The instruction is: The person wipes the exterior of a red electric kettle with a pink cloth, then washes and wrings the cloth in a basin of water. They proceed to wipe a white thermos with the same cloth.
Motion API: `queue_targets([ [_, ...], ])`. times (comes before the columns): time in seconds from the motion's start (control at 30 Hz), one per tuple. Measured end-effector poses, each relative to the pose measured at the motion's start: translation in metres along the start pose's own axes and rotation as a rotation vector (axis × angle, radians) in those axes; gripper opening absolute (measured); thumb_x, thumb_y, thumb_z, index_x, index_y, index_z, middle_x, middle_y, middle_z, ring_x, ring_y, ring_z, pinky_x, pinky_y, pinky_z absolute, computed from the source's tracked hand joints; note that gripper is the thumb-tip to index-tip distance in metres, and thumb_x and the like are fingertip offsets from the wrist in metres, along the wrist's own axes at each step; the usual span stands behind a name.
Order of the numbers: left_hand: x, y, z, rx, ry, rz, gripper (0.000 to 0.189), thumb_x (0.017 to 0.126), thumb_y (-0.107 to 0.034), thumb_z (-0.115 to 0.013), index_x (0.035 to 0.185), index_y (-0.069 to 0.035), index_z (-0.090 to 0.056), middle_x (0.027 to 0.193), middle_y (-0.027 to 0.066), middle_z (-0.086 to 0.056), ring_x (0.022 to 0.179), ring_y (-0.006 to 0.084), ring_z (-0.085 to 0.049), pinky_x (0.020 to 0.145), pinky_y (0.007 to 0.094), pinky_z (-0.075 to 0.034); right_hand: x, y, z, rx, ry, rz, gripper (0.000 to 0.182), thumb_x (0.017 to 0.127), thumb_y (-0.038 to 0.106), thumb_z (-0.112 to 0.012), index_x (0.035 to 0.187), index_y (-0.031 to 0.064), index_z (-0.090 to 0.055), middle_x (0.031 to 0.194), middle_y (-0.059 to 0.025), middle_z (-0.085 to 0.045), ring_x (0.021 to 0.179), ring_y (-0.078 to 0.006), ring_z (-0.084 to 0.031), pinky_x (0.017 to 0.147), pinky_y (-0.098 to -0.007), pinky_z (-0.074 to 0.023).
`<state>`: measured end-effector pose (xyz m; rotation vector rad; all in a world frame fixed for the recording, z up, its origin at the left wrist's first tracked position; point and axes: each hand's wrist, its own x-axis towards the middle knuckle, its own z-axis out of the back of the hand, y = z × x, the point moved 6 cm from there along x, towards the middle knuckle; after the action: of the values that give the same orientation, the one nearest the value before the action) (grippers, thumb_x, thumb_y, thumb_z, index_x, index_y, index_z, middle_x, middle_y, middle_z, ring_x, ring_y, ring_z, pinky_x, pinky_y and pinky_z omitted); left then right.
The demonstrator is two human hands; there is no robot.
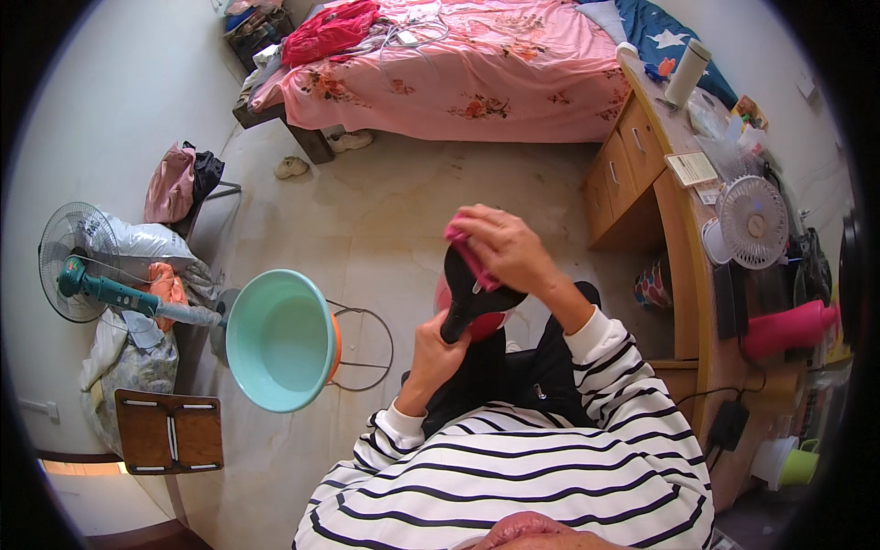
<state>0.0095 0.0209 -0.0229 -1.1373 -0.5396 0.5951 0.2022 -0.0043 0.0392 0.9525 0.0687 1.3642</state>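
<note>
My left hand (438, 354) grips the short handle of a black, round-headed paddle-like object (459, 273), held up in front of my lap. What exactly it is, I cannot tell. With my right hand (505, 247) I press a bright pink cloth (485, 277) against its flat face. Fingers and cloth cover much of the upper right part of that face. Behind the black object, a reddish rounded thing (487, 325) shows between my legs, mostly hidden.
To my left, a turquoise basin (275, 344) holding water stands beside a metal ring frame (385, 357). Farther left are a standing fan (79, 265) and a wooden stool (170, 432). A cluttered desk (677, 148) runs along my right; a pink-covered bed (440, 89) lies ahead.
</note>
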Motion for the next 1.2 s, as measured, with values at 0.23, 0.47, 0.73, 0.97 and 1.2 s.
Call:
queue_targets([
  [0.23, 0.004, 0.013, 0.002, -0.078, -0.014, 0.069, 0.014, 0.082, -0.001, -0.068, 0.095, 0.004, -0.067, 0.073, 0.0144, -0.065, 0.070, 0.0149, -0.060, 0.067, 0.0318, -0.050, -0.066, 0.017, 0.034, -0.096, -0.100, 0.034, 0.035, 0.094, 0.007, -0.061, 0.129, 0.0073, -0.066, 0.140, -0.0160, -0.059, 0.137, -0.0391, -0.050, 0.113, -0.0482, -0.0398],
  [0.47, 0.002, -0.010, -0.004, -0.071, 0.007, -0.040, 0.015, 0.082, -0.001, -0.069, 0.095, 0.005, -0.067, 0.074, 0.0088, -0.066, 0.071, 0.0092, -0.058, 0.065, 0.0309, -0.050, -0.048, 0.076, 0.001, -0.100, 0.042, 0.209, 0.028, 0.096, 0.016, -0.060, 0.122, 0.0121, -0.068, 0.136, -0.0094, -0.062, 0.134, -0.0330, -0.053, 0.110, -0.0486, -0.0422],
  [0.73, 0.001, 0.004, 0.001, -0.013, -0.033, -0.018, 0.012, 0.084, -0.002, -0.070, 0.094, 0.004, -0.068, 0.073, 0.0062, -0.065, 0.069, 0.0090, -0.057, 0.064, 0.0302, -0.049, -0.029, -0.013, 0.019, -0.021, -0.097, -0.023, 0.033, 0.094, 0.013, -0.062, 0.126, 0.0089, -0.067, 0.139, -0.0135, -0.060, 0.134, -0.0373, -0.053, 0.111, -0.0463, -0.0419],
  [0.97, 0.005, 0.007, -0.005, -0.103, 0.006, -0.026, 0.010, 0.083, -0.002, -0.071, 0.093, 0.002, -0.069, 0.078, 0.0050, -0.070, 0.075, 0.0101, -0.062, 0.068, 0.0300, -0.051, -0.073, 0.078, 0.011, -0.132, 0.026, 0.169, 0.035, 0.092, 0.010, -0.063, 0.127, 0.0127, -0.067, 0.140, -0.0092, -0.060, 0.136, -0.0338, -0.051, 0.113, -0.0456, -0.0404],
  [1.2, 0.002, -0.008, 0.001, 0.074, 0.029, 0.003, 0.012, 0.085, -0.005, -0.070, 0.093, 0.004, -0.068, 0.076, 0.0101, -0.069, 0.072, 0.0134, -0.063, 0.069, 0.0306, -0.051, -0.018, 0.017, 0.002, -0.013, -0.043, 0.093, 0.029, 0.097, 0.017, -0.060, 0.124, 0.0118, -0.067, 0.133, -0.0106, -0.064, 0.129, -0.0345, -0.057, 0.108, -0.0442, -0.0441],
])
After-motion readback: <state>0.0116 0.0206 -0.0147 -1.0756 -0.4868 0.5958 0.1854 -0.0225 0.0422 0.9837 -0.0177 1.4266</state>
